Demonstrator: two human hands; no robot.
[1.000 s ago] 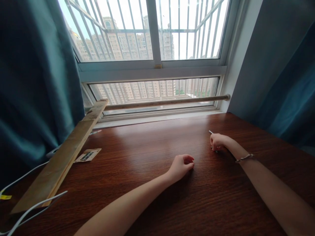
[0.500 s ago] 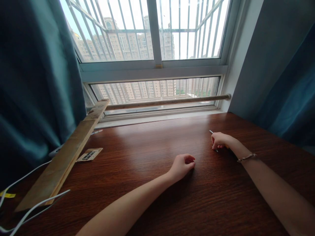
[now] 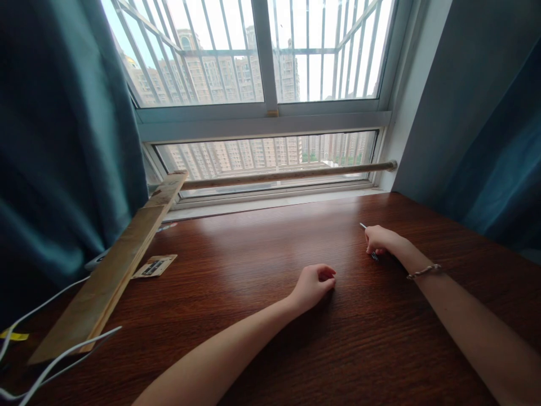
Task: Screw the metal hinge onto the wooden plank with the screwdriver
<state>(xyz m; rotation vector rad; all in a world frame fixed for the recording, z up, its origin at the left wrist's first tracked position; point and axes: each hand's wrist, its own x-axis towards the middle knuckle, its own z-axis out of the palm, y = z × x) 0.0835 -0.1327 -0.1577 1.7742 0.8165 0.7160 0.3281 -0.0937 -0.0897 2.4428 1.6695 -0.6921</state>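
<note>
My right hand (image 3: 378,239) is closed on a slim fork-like utensil (image 3: 363,225), low over the right part of the brown wooden table (image 3: 253,248). The utensil's pale end sticks out past the knuckles at the upper left. Thin dark prongs show beneath the fingers; its middle is hidden in the grip. My left hand (image 3: 315,283) rests on its side on the tabletop, left of and nearer than the right. Its fingers are loosely curled, with a gap between them and the thumb, and nothing in them.
On the left lies a long wooden board (image 3: 114,265), with a small printed card (image 3: 155,266) beside it. White cables (image 3: 63,352) run at the lower left. A pole (image 3: 291,174) spans the window behind the table. Blue curtains (image 3: 63,141) hang at both sides.
My right hand has shifted very slightly and turned a little, so the utensil's dark prongs show more clearly below the fingers. My left hand has stayed in place.
</note>
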